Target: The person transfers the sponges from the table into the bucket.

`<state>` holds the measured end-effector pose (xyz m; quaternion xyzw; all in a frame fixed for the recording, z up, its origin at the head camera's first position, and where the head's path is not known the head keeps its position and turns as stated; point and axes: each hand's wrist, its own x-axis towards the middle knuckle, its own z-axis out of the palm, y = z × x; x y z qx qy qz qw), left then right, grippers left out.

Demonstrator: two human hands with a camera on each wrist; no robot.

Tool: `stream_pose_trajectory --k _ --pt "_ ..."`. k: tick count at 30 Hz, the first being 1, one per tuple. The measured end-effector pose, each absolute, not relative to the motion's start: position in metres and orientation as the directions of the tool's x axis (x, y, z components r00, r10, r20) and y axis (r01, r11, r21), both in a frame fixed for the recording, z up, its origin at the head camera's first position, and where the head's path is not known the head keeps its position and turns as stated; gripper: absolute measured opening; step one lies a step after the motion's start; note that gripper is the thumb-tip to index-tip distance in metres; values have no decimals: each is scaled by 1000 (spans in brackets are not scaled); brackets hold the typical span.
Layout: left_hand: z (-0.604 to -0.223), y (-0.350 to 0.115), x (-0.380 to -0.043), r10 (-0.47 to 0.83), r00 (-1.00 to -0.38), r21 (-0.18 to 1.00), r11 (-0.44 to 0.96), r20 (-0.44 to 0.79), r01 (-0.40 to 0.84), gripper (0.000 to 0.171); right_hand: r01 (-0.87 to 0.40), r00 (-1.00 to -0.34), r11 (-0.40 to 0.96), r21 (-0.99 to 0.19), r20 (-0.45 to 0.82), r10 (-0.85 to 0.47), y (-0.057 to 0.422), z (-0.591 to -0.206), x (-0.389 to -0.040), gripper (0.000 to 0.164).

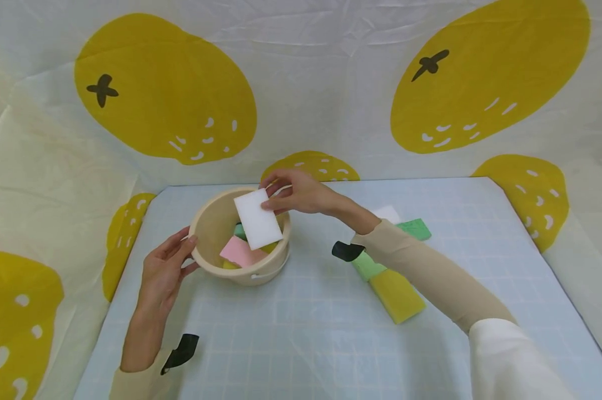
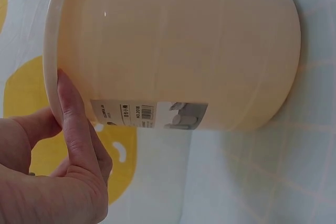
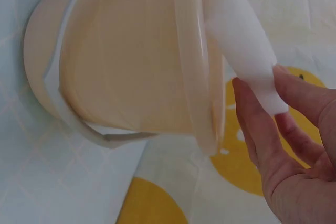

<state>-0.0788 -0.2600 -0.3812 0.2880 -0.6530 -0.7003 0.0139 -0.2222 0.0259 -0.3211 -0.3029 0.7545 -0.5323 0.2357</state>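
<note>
A cream plastic bucket (image 1: 204, 233) stands at the back left of the table, its white handle hanging down at the side. My left hand (image 1: 163, 272) pinches the bucket's rim on the left, thumb on one side and fingers on the other, as the left wrist view shows. In my right hand (image 1: 301, 191) a white sponge (image 1: 257, 218) is pinched by one end; it slants over the bucket's opening. Beneath it inside the bucket lie a pink sponge (image 1: 240, 253), a dark green piece (image 1: 239, 231) and some yellow pieces, partly hidden by the white one.
Right of the bucket, partly under my right forearm, lie a yellow sponge (image 1: 397, 297), a light green sponge (image 1: 368, 266), a green sponge (image 1: 417, 228) and a white piece (image 1: 388, 214). A pale blue checked cloth (image 1: 301, 339) covers the table. Curtains with yellow fruit prints hang behind.
</note>
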Motion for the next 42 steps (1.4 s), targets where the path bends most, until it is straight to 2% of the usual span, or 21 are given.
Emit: stream_pose_trajectory --k 8,16,21,34,42 --pt "-379 -259 -82 -401 -835 925 -105 -376 -366 68 -343 -651 301 -890 -6 -759 -6 -335 -218 37" --pt "-380 -261 -84 -403 -837 928 -116 -370 -354 67 -390 -601 337 -857 -40 -798 -36 -351 -212 33" --pt "-380 -262 -84 -404 -832 924 -126 -381 -362 69 -501 -568 399 -768 -56 -821 -49 -357 -212 32" --pt "-381 -261 -85 -384 -844 927 -137 -374 -349 68 -609 -563 555 -566 -184 -806 -55 -362 -207 35" --pt "-379 -261 -85 -386 -841 925 -128 -380 -359 69 -586 -544 517 -624 -170 -822 -49 -355 -207 38"
